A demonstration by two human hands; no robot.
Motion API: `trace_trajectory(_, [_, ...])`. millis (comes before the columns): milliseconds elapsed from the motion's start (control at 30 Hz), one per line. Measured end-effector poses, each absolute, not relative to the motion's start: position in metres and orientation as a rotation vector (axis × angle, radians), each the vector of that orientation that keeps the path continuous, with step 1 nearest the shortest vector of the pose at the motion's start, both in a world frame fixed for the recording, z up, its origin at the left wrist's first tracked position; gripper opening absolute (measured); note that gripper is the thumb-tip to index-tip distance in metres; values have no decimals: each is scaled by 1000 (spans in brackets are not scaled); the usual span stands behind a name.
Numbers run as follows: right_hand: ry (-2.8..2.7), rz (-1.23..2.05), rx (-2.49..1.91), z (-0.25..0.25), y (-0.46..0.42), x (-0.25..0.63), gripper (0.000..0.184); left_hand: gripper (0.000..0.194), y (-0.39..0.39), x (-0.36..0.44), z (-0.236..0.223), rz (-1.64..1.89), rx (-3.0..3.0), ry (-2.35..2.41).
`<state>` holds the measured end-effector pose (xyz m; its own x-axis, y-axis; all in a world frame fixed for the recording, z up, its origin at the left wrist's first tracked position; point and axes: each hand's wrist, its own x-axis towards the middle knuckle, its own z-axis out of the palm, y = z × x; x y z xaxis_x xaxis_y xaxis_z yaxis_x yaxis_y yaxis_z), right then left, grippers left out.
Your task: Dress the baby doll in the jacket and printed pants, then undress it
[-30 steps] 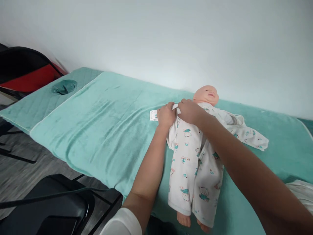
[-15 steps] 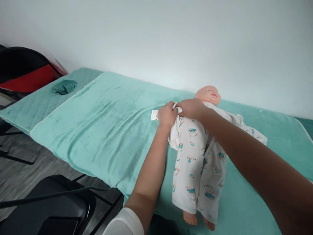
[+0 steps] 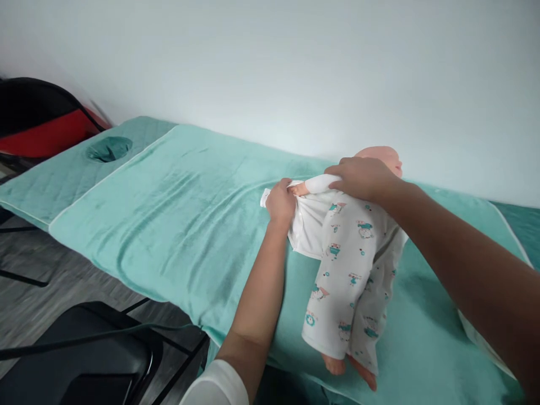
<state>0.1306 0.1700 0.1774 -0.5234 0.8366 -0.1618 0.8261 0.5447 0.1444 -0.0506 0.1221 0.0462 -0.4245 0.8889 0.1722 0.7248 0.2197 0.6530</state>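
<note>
Doll (image 3: 354, 264) has rolled partly onto its side & R hand (image 3: 365, 177) has shifted right; doll lies across bed (image 3: 169, 214), head near wall (image 3: 274, 67), feet near front edge, open room to L. L hand (image 3: 282, 201), forearm reaching fwd, is curled closed on printed top (image 3: 310, 225); R hand, palm down, part-closed round doll's white-sleeved arm.

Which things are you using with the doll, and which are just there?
In use:
- doll, on the green bed
- white top, held by the left hand
- white-sleeved arm, held by the right hand
- patterned trousers, on the doll

Just there:
- black chair
- red-and-black chair
</note>
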Motion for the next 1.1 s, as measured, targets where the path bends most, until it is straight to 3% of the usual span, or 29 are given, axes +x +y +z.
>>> trace_trajectory(367, [2664, -5, 1395, 157, 162, 110, 32, 40, 120, -46, 56, 731, 1847, 2407])
trace_trajectory(600, [2781, -210, 1397, 142, 161, 110, 43, 51, 122, -39, 53, 685, 2121, 2130])
trace_trajectory(733, [2960, -389, 1744, 138, 145, 155, 42, 41, 122, -38, 52, 605, 2063, 2214])
trace_trajectory(867, [2898, -487, 2436, 106, 127, 217, 41, 36, 120, -37, 52, 525, 1966, 2339])
trace_trajectory(933, [2786, -433, 2555, 82, 120, 241, 43, 34, 118, -37, 52, 503, 1942, 2379])
trace_trajectory(1100, [2747, 76, 2496, 46, 115, 265, 50, 34, 117, -34, 52, 453, 1959, 2413])
